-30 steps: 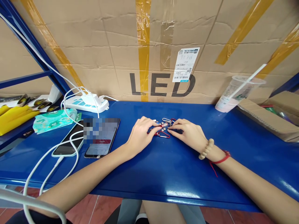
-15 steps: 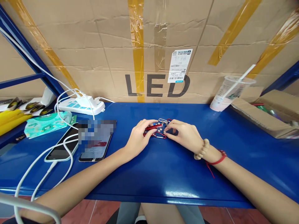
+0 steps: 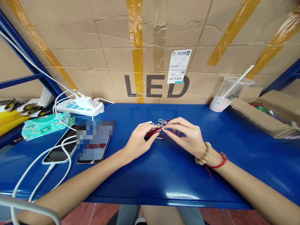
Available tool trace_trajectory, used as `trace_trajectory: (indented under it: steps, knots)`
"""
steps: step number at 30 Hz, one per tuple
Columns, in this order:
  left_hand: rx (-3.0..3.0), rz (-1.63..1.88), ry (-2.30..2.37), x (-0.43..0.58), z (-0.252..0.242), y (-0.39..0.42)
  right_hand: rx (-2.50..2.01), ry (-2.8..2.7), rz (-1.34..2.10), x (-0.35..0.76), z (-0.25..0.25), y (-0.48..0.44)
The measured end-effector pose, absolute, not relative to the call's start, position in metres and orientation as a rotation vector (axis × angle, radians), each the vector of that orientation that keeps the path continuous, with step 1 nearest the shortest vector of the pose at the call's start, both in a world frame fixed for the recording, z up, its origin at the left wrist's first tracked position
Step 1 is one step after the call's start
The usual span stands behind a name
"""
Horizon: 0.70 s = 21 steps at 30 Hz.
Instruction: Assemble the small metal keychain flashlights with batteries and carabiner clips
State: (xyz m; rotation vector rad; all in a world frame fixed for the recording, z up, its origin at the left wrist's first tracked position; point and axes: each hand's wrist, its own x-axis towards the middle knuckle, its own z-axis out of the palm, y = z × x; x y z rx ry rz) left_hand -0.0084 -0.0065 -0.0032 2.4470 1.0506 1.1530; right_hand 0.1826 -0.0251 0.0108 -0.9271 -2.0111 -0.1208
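Desk [image 3: 164,168], blue and glossy, carries all items; a cardboard wall [image 3: 93,47] printed "LED" closes its far edge, with a shipping label [image 3: 179,66] stuck beside the letters. Left hand [image 3: 138,140] lies at the middle of the desk, fingers curled, thumb and fingertips pinching the near-left end of a small red cylinder [image 3: 153,132]. The cylinder is held just above the desk surface, tilted, between the two hands. Right hand [image 3: 187,136] meets it from the right: thumb and index finger are pressed together on the cylinder's far-right end, the other fingers loosely spread. Whether a small metal part sits between those fingertips cannot be told. The right wrist carries a bead bracelet [image 3: 203,154] and a red string [image 3: 219,161]. Just beside the fingertips lie a red carabiner clip [image 3: 160,137] on the near side and a silver clip [image 3: 161,121] on the far side. Left of the hands lie a dark phone [image 3: 93,147] and, touching its left edge, a second phone [image 3: 59,151] with a white cable [image 3: 42,175] attached. Further left are a pack of wipes [image 3: 44,125] and, at the far edge, a white power strip [image 3: 79,107]. At far right stand a plastic cup [image 3: 225,93] with a straw and an open cardboard box [image 3: 264,115].
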Motion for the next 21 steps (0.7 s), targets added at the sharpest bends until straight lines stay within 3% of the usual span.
trace_trajectory:
  steps: [11, 21]
  knots:
    - [2.431, 1.199, 0.979, -0.0085, -0.0044, -0.0074, -0.874, -2.043, 0.074, 0.1802, 0.0089, -0.0252]
    - [2.491, 1.091, 0.979, -0.0093, -0.0068, -0.0061, -0.87, -2.203, -0.053, 0.1831, 0.0087, -0.0223]
